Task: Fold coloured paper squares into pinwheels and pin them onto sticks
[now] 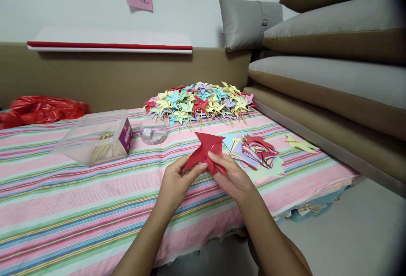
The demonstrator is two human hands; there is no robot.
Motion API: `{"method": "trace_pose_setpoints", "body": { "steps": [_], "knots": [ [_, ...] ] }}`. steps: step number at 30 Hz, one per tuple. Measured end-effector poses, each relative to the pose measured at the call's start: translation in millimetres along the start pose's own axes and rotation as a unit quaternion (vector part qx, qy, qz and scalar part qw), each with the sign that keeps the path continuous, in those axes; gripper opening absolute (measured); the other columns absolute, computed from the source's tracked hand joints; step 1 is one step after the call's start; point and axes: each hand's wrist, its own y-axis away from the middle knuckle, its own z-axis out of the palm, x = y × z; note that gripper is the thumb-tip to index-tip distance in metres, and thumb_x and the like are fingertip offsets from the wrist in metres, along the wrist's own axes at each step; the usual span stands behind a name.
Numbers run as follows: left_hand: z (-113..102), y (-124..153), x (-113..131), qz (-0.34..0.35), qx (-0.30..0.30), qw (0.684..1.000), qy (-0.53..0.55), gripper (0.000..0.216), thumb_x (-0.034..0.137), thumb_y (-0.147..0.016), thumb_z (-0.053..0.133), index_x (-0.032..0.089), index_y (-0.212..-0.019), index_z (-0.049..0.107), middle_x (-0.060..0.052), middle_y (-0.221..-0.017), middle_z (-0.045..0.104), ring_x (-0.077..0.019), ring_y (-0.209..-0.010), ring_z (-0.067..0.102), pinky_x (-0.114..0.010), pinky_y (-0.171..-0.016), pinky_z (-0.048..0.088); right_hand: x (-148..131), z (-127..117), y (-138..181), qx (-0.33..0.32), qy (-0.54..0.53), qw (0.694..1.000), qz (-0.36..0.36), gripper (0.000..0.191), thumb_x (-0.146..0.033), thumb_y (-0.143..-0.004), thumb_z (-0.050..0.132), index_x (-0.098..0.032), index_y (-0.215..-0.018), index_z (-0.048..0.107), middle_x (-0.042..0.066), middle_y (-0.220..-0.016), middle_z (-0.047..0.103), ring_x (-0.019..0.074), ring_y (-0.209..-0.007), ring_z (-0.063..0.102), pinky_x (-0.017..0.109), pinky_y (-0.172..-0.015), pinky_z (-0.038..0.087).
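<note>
Both my hands hold one red cut paper square [204, 149] above the striped cloth. My left hand [176, 180] pinches its lower left flap between thumb and fingers. My right hand [231, 175] grips its lower right part, thumb on top. Just right of the hands lies a loose stack of cut coloured papers [255, 152]. Behind it a big heap of finished paper pinwheels on sticks [198, 102] covers the far side of the table.
A clear plastic box of wooden sticks [98, 137] stands at the left, a small clear bag of pins [153, 133] beside it. A red plastic bag [41, 109] lies far left. Stacked sofa cushions [333, 73] rise on the right. A yellow paper piece [300, 143] lies near the table's right edge.
</note>
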Motion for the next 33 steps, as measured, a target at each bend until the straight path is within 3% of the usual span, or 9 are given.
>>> {"method": "trace_pose_setpoints", "body": {
  "steps": [5,13,20,33],
  "knots": [
    [-1,0,-2,0.005,0.002,1.000,-0.017,0.020,0.037,-0.079,0.080,0.019,-0.089,0.079,-0.004,-0.086,0.077,-0.0225,-0.082,0.069,-0.028,-0.074,0.053,-2,2,2,-0.003,-0.003,1.000,-0.002,0.031,-0.043,-0.079,0.080,-0.023,-0.103,0.077,0.005,-0.108,0.077,0.0258,-0.107,0.069,0.039,-0.092,0.057],
    [0,1,-2,0.015,0.006,1.000,-0.010,0.023,0.036,-0.082,0.078,0.021,-0.099,0.076,-0.004,-0.100,0.077,-0.0215,-0.091,0.069,-0.027,-0.081,0.053,0,1,0,-0.007,-0.033,0.999,-0.002,0.022,-0.037,-0.082,0.080,-0.024,-0.099,0.078,0.002,-0.105,0.077,0.0211,-0.099,0.071,0.034,-0.094,0.054],
    [-2,0,-3,0.015,0.019,1.000,-0.016,0.024,0.039,-0.085,0.074,0.019,-0.099,0.074,-0.005,-0.101,0.076,-0.0218,-0.094,0.067,-0.027,-0.083,0.051,2,6,2,0.016,-0.025,1.000,0.010,0.029,-0.036,-0.076,0.085,-0.022,-0.100,0.078,0.004,-0.104,0.077,0.0202,-0.102,0.070,0.032,-0.097,0.052],
    [-12,-5,-20,-0.016,0.005,0.994,-0.109,0.032,0.049,-0.087,0.068,0.017,-0.089,0.069,-0.003,-0.085,0.071,-0.0196,-0.077,0.060,-0.028,-0.072,0.046,12,1,0,0.067,0.056,0.996,0.015,0.031,-0.040,-0.069,0.089,-0.017,-0.084,0.077,0.002,-0.088,0.076,0.0141,-0.076,0.066,0.026,-0.076,0.051]
  ]
}}
